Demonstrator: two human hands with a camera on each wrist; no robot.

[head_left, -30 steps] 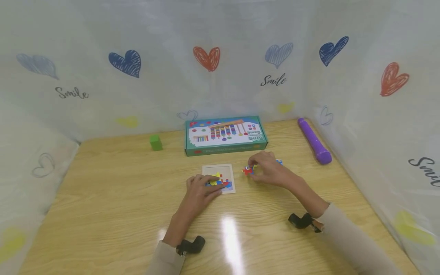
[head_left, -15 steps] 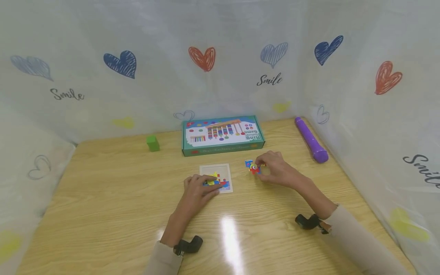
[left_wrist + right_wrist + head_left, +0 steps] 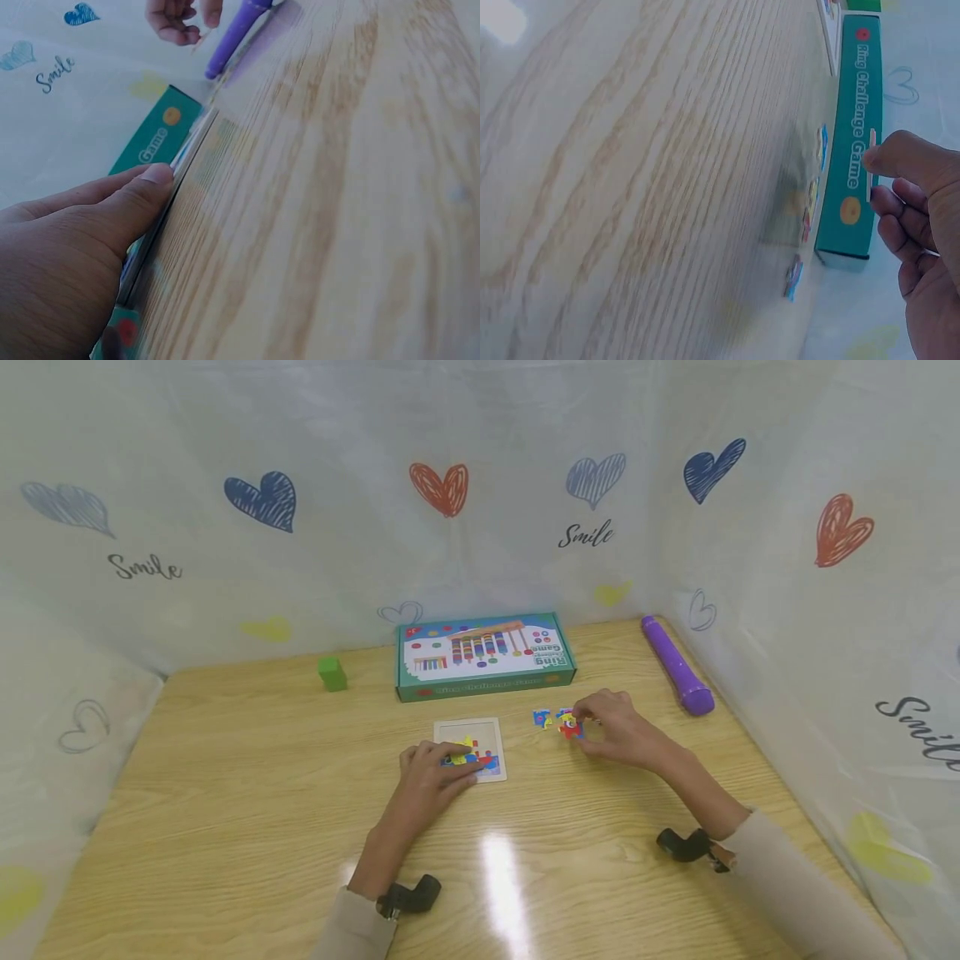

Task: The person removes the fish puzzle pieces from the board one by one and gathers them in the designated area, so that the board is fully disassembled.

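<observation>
My left hand (image 3: 429, 774) rests on a small square puzzle board (image 3: 503, 747), straight fingers across its blue, yellow and red pieces (image 3: 487, 762). In the left wrist view the thumb (image 3: 139, 201) lies along the board's edge. To the right, my right hand (image 3: 622, 728) pinches a mostly red jigsaw piece (image 3: 570, 729) with an eye printed on it. From the right wrist, that piece (image 3: 871, 165) appears edge-on between thumb and fingers, above the table. A loose blue piece (image 3: 542, 719) lies left of the right hand; other pieces (image 3: 811, 199) are partly hidden in the head view.
A green Ring Challenge Game box (image 3: 486, 657) lies behind the hands. Far right is a purple toy microphone (image 3: 678, 668); a green block (image 3: 332, 674) stands at the back left. White sheeting (image 3: 510, 552) with hearts borders the table (image 3: 285, 827).
My right hand has moved to the right with the red piece, uncovering loose pieces on the table. The left hand stays on the board. The head view has shifted slightly.
</observation>
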